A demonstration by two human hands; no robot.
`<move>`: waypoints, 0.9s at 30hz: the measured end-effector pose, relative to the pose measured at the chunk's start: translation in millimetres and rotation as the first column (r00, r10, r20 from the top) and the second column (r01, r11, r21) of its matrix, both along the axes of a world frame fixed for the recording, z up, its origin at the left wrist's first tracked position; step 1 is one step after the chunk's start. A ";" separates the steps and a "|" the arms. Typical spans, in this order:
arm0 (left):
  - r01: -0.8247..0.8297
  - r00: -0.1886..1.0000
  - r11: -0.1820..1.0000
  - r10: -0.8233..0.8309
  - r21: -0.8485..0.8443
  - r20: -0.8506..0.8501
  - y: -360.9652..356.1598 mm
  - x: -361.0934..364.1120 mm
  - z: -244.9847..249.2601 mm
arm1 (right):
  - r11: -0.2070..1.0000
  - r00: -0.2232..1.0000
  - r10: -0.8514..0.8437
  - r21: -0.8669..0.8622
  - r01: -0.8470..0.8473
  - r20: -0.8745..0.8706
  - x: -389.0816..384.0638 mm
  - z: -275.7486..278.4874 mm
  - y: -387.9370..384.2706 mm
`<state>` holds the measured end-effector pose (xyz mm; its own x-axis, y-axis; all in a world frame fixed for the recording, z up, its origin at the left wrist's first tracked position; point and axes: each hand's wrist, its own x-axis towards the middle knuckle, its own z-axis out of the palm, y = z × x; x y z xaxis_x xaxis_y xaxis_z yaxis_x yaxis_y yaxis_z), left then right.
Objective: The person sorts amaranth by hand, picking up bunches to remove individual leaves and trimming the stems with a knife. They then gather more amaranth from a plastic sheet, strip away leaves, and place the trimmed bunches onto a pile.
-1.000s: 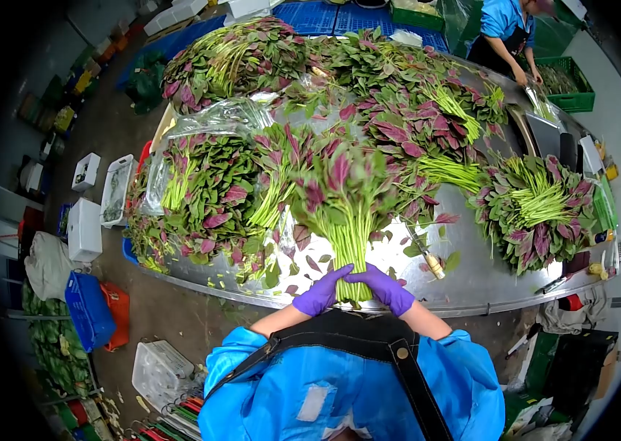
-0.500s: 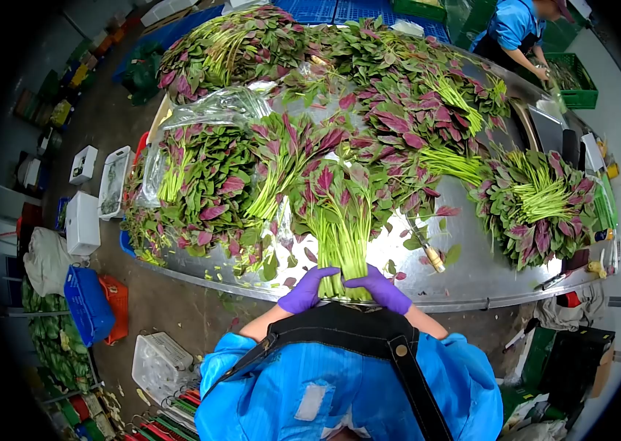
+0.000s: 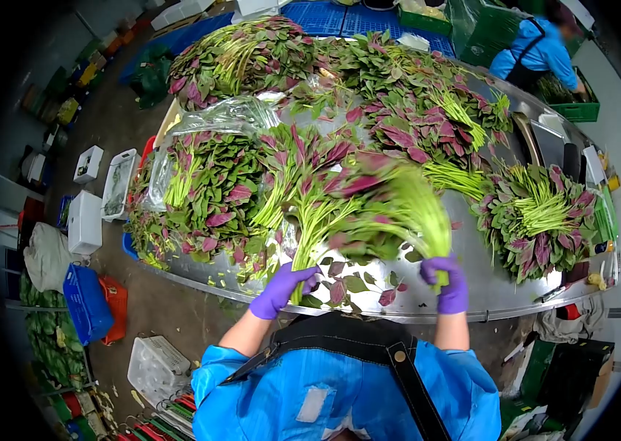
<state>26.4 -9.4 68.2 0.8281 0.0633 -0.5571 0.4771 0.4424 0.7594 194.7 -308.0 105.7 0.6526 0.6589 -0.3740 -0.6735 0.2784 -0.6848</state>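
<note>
My left hand, in a purple glove, is wrapped round the stem ends of a smaller bunch of red-green leafy stems. Farther right, my right hand, also gloved, grips the stem ends of a larger bunch, whose leaves point left and are smeared by motion. The two hands are well apart near the front edge of the metal table. Loose leaves lie on the metal between them.
Leafy heaps lie at the back left, left, back right and right. A plastic bag rests by the left heap. At the upper right a co-worker reaches into a green crate.
My hands, together on one bunch before, have moved apart with a bunch in each. The right bunch has swung rightward. The co-worker has leaned toward the crate.
</note>
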 end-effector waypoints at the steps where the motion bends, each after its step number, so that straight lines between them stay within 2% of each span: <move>1: 0.058 0.997 0.998 -0.058 0.006 -0.042 12.0 -1.7 5.9 | 1.000 0.998 0.007 0.006 -0.007 0.058 12.2 16.0 2.2; 2: 0.052 0.998 0.999 -0.052 0.015 -0.026 20.5 -6.6 4.8 | 0.968 0.982 0.106 -0.241 -0.066 0.159 28.8 5.8 3.6; 3: 0.031 0.998 0.999 -0.032 -0.012 -0.052 28.1 -10.6 2.2 | 0.960 0.986 -0.047 -0.265 0.089 0.161 31.3 14.4 4.1; 4: 0.011 0.998 0.999 -0.013 -0.031 -0.064 41.4 -4.7 0.4 | 0.930 0.963 -0.202 -0.275 0.245 0.177 40.4 24.3 7.7; 5: -0.025 0.999 1.000 0.025 -0.006 -0.045 50.7 -0.8 14.4 | 0.969 0.955 -0.238 -0.030 0.247 0.175 56.9 28.4 4.7; 6: -0.051 0.992 0.999 0.049 0.014 0.114 55.3 0.1 24.3 | 0.951 0.954 -0.267 0.199 0.237 0.136 58.7 40.2 5.9; 8: -0.173 0.979 0.973 0.187 -0.150 0.086 51.1 2.6 30.0 | 0.943 0.898 -0.284 -0.071 0.325 0.337 55.9 54.9 28.5; 10: -0.210 0.955 0.962 0.240 -0.175 0.175 34.2 10.1 47.0 | 0.942 0.877 -0.190 -0.171 0.290 0.442 44.2 54.8 53.4; 11: -0.202 0.950 0.966 0.233 -0.161 0.207 29.9 14.5 38.7 | 0.948 0.867 -0.172 -0.159 0.274 0.468 37.1 38.9 62.1; 12: -0.196 0.946 0.969 0.228 -0.151 0.233 24.1 17.6 28.6 | 0.953 0.894 -0.149 -0.181 0.245 0.423 22.9 33.4 73.3; 13: -0.229 0.950 0.960 0.256 -0.163 0.176 12.8 21.0 25.2 | 0.948 0.894 -0.118 -0.218 0.231 0.431 7.8 15.2 81.2; 15: -0.229 0.966 0.949 0.249 -0.215 0.068 -11.1 29.0 10.2 | 0.954 0.958 0.087 -0.299 -0.002 0.273 -22.5 -41.2 94.8; 16: -0.200 0.977 0.945 0.211 -0.259 0.014 -24.1 27.0 -10.6 | 0.979 0.985 0.087 -0.193 -0.058 0.146 -46.2 -49.0 105.9; 17: -0.169 0.986 0.929 0.163 -0.329 -0.043 -36.2 19.3 -40.4 | 0.946 0.960 0.275 -0.161 -0.280 -0.057 -60.4 -45.1 113.3; 18: 0.005 1.000 0.943 -0.002 -0.333 0.008 -41.7 11.8 -47.2 | 0.921 0.933 0.353 -0.149 -0.360 -0.072 -71.0 -67.4 111.1; 20: -0.167 0.980 0.841 0.085 -0.514 -0.179 -53.8 -2.0 -46.0 | 0.867 0.880 0.463 -0.153 -0.475 -0.106 -74.6 -90.7 104.6; 23: -0.179 0.976 0.835 0.082 -0.521 -0.203 -49.9 -10.0 -41.7 | 0.866 0.878 0.476 -0.146 -0.479 -0.054 -77.3 -96.7 103.6; 24: -0.207 0.968 0.823 0.093 -0.528 -0.233 -49.5 -10.8 -35.5 | 0.846 0.876 0.483 -0.265 -0.463 0.010 -76.5 -95.2 104.6; 25: -0.240 0.966 0.814 0.150 -0.529 -0.208 -53.5 -8.7 -30.0 | 0.874 0.899 0.438 -0.240 -0.422 0.014 -77.6 -92.1 107.0; 27: -0.242 0.966 0.826 0.153 -0.509 -0.211 -53.0 -8.1 -35.6 | 0.898 0.918 0.397 -0.216 -0.383 0.021 -77.8 -94.2 109.6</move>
